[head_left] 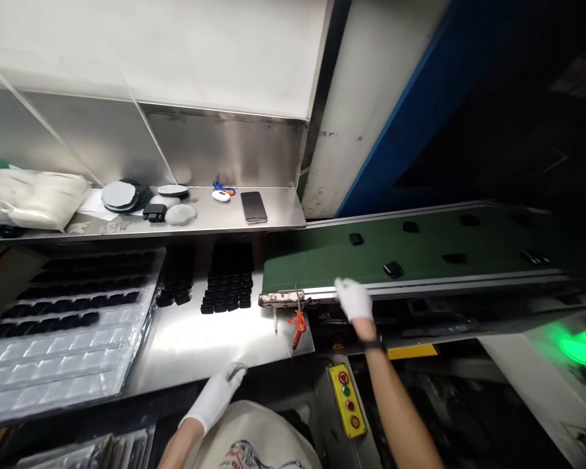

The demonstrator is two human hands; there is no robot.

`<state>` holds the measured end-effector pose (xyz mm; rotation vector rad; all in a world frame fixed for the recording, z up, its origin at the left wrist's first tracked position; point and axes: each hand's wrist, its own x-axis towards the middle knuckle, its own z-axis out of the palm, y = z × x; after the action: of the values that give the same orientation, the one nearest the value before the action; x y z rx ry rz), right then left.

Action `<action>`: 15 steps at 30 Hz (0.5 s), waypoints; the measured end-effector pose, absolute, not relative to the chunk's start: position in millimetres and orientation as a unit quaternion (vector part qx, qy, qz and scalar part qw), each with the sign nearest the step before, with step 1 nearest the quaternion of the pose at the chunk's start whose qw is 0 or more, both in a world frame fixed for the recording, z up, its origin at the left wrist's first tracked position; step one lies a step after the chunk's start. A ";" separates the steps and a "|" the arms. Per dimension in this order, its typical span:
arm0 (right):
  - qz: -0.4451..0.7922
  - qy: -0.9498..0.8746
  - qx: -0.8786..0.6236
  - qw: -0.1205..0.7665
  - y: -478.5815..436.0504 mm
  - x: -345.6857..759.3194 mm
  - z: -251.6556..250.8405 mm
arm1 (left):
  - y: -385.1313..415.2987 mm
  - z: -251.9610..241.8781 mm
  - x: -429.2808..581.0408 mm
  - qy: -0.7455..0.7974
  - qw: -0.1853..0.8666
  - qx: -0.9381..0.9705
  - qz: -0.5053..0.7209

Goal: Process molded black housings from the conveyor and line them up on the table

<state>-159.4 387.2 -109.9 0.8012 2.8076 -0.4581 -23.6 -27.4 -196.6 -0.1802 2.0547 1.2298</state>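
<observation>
Beside a stainless steel desk [200, 348] ran a green conveyor belt [317, 257]. The gloved right hand [354, 299] hovered at the belt's near edge, its grip loosely apart and empty, close to a small black part [393, 269] on the belt. The gloved left hand [215, 396] hung by the desk's front edge (its grip was impossible to make out), near a plastic tray [53, 365].

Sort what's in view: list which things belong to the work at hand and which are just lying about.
In the work: right hand, gloved, at the green conveyor belt; small black parts on the belt; left hand, gloved; rows of black parts on the steel table; clear plastic tray.

Lying about: smartphone; white bag; grey round pads; orange air gun.
</observation>
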 end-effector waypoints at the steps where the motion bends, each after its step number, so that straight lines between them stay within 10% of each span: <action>1: -0.129 0.945 0.299 0.040 399.6 -201.5 -97.2 | -41.2 -193.8 -35.4 0.806 0.357 -0.066 0.468; 15: -0.090 0.959 0.264 -0.053 401.7 -311.7 -93.3 | -58.2 -157.8 -85.4 0.637 0.308 -0.139 0.693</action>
<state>-311.7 401.7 -93.3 0.8587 3.1187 -0.2938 -85.4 -58.2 -157.8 -0.3672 1.6833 1.8323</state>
